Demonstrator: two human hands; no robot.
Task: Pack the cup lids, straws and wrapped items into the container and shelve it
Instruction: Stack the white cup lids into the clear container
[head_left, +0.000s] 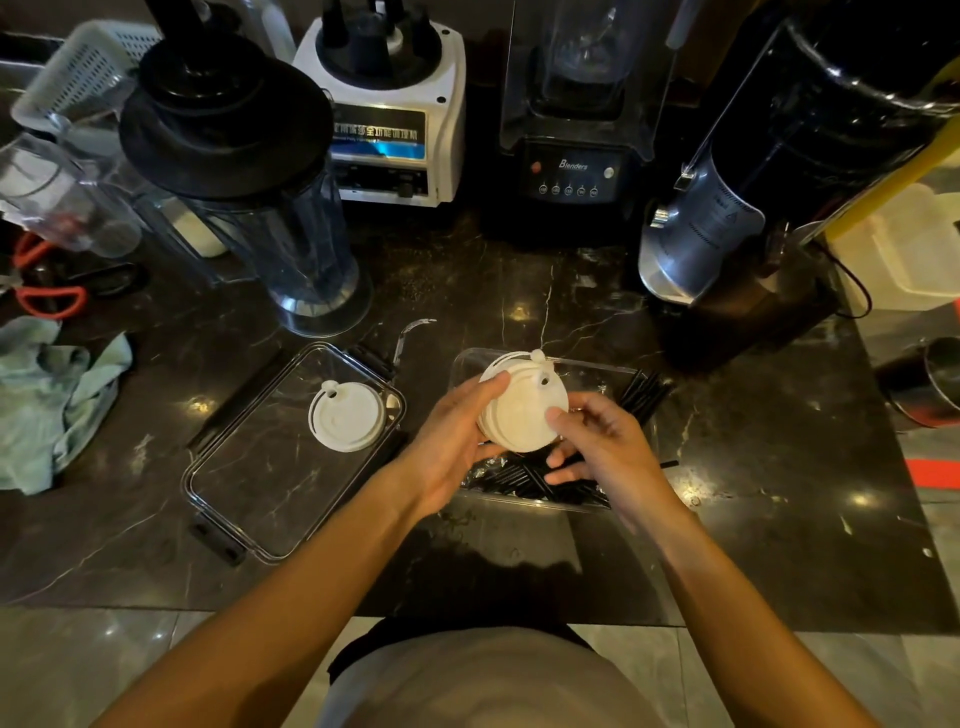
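Both hands hold a stack of white cup lids over the clear container: the left hand cups its side, the right hand pinches the near edge with thumb on top. Black straws already lie in the container — so packing looks partly done. One loose lid sits on the container's cover, left of the container, yet to be packed; wrapped items I cannot pick out. Closing and shelving remain. Blenders crowd the counter's far edge — the near edge offers room.
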